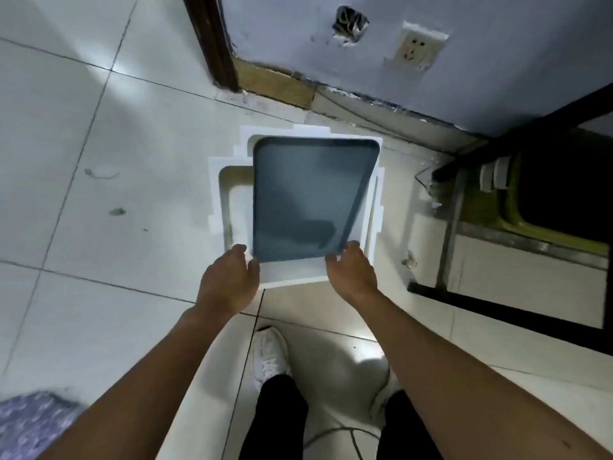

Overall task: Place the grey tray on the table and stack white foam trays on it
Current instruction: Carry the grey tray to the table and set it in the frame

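As both arms stretch downward, left hand (229, 280) pinching grey tray (311, 197) near corner; right hand (352, 271) likewise

Your tray (308, 197) looks like smooth grey plastic with a soft sheen. Your foam (232, 180) is white and matt. The floor (99, 134) you stand on is glossy tile that throws back light. The wall (497, 61) paint is matt and chipped. The door frame (212, 41) looks like dark wood, and the cloth (30, 423) is printed.
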### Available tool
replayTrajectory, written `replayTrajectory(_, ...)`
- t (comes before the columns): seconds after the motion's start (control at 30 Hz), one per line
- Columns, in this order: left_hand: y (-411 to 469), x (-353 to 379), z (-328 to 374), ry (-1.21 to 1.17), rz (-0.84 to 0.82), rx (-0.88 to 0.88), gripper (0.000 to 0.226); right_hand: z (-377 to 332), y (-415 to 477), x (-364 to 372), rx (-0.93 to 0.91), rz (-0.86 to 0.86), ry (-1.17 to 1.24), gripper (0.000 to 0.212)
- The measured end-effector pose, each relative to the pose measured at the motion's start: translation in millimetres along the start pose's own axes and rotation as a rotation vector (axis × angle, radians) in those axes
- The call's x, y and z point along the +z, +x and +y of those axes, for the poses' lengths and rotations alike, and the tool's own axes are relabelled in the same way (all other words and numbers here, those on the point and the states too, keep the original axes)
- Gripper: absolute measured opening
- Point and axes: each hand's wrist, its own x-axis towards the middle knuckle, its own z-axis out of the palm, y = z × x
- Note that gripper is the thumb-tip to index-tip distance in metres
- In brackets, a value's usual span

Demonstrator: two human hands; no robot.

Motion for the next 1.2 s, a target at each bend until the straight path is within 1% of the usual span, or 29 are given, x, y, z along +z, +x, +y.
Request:
replayTrajectory(0.1,17,8,-3,-0.068,0.09,0.021,0.04,3,20,1,-0.043,0.08,-0.043,0.045)
replayTrajectory(0.2,27,16,7,-0.115,0.136,0.039,0.032,9,31,-2,-0.002,0.086,-0.057,0.047)
replayTrajectory(0.33,40,14,17,-0.013,0.22,0.007,0.031,8,39,0,0.004,0.041,-0.052,0.056)
replayTrajectory(0.43,44,7,23,0.055,0.286,0.017,0.029,6,40,0,0.013,0.008,-0.043,0.059)
replayTrajectory(0.63,41,-6,23,0.16,0.253,0.051,0.02,8,32,-8,-0.012,-0.05,-0.169,0.058)
replayTrajectory(0.7,33,-12,22,0.174,0.256,0.044,0.018,8,27,-12,-0.006,-0.052,-0.187,0.055)
replayTrajectory(0.83,11,-25,25,0.187,0.24,0.056,0.014,4,10,-24,0.026,-0.043,-0.148,0.046)
replayTrajectory(0.93,-11,-42,24,0.188,0.206,0.047,0.018,-2,-9,-37,0.02,-0.034,-0.13,0.038)
replayTrajectory(1.07,-50,-77,29,0.145,0.207,0.01,0.02,-22,-44,-60,-0.004,-0.006,-0.096,0.037)
replayTrajectory(1.2,-89,-116,41,0.117,0.257,0.029,0.023,-48,-83,-89,-0.018,0.043,-0.046,0.037)
